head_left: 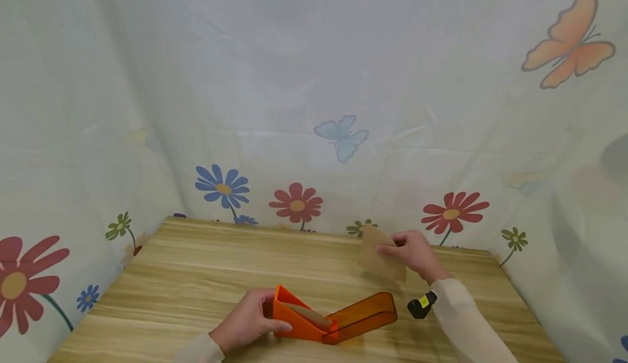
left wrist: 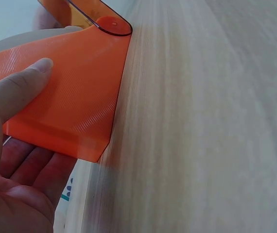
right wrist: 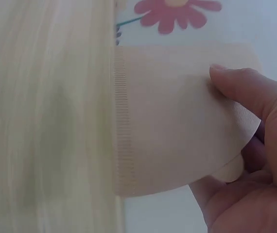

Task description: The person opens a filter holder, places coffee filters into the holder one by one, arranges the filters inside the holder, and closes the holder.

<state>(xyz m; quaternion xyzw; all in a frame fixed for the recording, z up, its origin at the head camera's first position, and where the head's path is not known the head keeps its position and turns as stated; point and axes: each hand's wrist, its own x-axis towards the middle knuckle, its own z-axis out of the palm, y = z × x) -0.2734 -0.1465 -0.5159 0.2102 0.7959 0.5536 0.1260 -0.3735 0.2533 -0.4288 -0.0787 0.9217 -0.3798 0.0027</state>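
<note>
My left hand (head_left: pixel 251 319) grips the closed end of an orange coffee filter holder (head_left: pixel 299 322) at the table's front, thumb on its near side. The holder's see-through amber lid (head_left: pixel 365 315) is swung open to the right. Brown paper (head_left: pixel 306 315) shows inside the holder. In the left wrist view, the thumb lies flat along the ribbed orange wall (left wrist: pixel 80 92) and the fingers are behind it. Farther back, my right hand (head_left: pixel 412 254) pinches a brown paper coffee filter (head_left: pixel 380 254) by its edge. The filter's crimped seam (right wrist: pixel 123 121) faces the tabletop in the right wrist view.
A wooden table (head_left: pixel 221 265) lies under both hands. Behind it and at both sides hangs a white curtain (head_left: pixel 275 79) printed with flowers and butterflies. A small black device (head_left: pixel 421 305) with a yellow label sits at the right sleeve.
</note>
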